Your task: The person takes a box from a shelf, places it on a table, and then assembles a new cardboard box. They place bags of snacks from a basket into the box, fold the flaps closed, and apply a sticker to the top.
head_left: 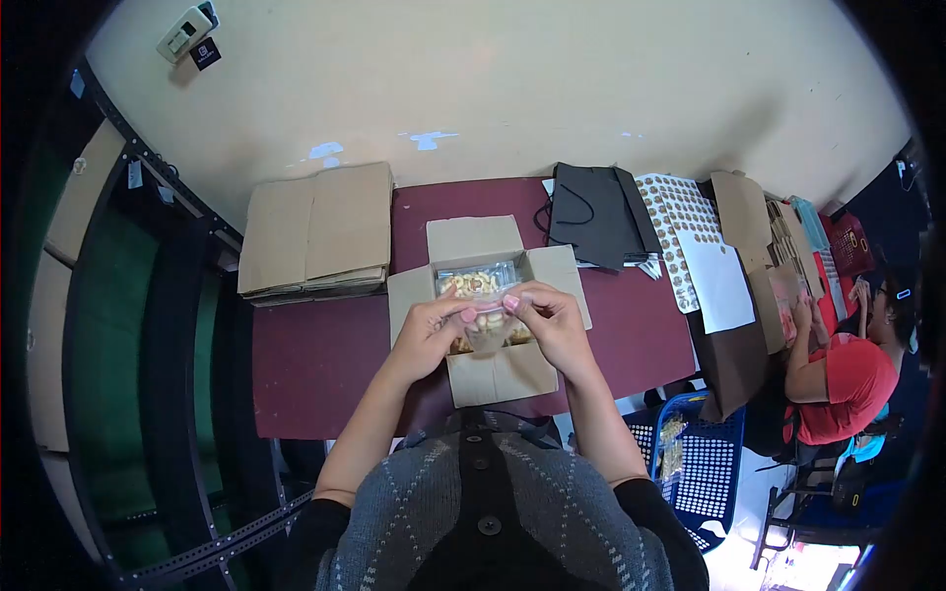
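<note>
Both my hands pinch the top edge of a small clear plastic bag [489,333] with pale, nut-like pieces inside. My left hand [424,337] grips its left corner between thumb and fingers, and my right hand [555,327] grips the right corner. Directly below the bag stands an open cardboard box [475,238] with its flaps folded outward. Another clear packet [475,280] of pale pieces lies in the far part of the box. More packets show partly beneath my hands, largely hidden by them and by the held bag.
The box stands on a dark red table [325,369]. Flattened cartons [320,231] are stacked at left. Black paper bags [596,217], sticker sheets [680,212] and white paper [717,286] lie at right. A blue basket [714,463] with packets stands below; a person in red [852,389] works at far right.
</note>
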Available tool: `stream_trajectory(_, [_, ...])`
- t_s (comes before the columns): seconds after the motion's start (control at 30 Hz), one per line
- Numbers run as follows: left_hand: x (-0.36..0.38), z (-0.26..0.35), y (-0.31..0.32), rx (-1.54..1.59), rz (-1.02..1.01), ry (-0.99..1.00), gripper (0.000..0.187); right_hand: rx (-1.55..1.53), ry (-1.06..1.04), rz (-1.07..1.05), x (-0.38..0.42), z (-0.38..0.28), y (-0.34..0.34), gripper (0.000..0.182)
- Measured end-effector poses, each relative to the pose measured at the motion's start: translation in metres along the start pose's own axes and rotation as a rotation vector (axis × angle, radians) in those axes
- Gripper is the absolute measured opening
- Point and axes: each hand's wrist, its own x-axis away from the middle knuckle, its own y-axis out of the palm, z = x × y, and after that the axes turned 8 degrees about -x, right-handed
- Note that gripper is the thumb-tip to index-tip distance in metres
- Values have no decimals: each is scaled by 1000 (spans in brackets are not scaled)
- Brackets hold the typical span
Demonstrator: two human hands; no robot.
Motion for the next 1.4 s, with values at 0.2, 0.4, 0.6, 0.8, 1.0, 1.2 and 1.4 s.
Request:
stream_trajectory(0.2, [9,-10,22,275,-18,-128,51,-33,382,228,-3,40,-24,27])
stream_trajectory(0.4, [14,-16,40,-278,-185,86,67,-124,372,416,-14,93,-63,41])
stream_trajectory(0.6, [18,-62,48,494,-273,-528,58,-323,417,290,-4,106,-68,43])
stream_trajectory(0.8, [24,-94,44,-484,4,-282,79,928,141,281,10,144,-74,56])
stream_trajectory(1.0, [42,-128,30,-529,150,-582,68,918,117,88,7,117,-47,42])
stream_trajectory(1.2, [60,-150,-2,-281,357,-917,73,865,201,-151,14,167,-26,29])
stream_trajectory(1.4, [52,-75,-7,174,342,-763,86,658,164,-104,23,161,-27,31])
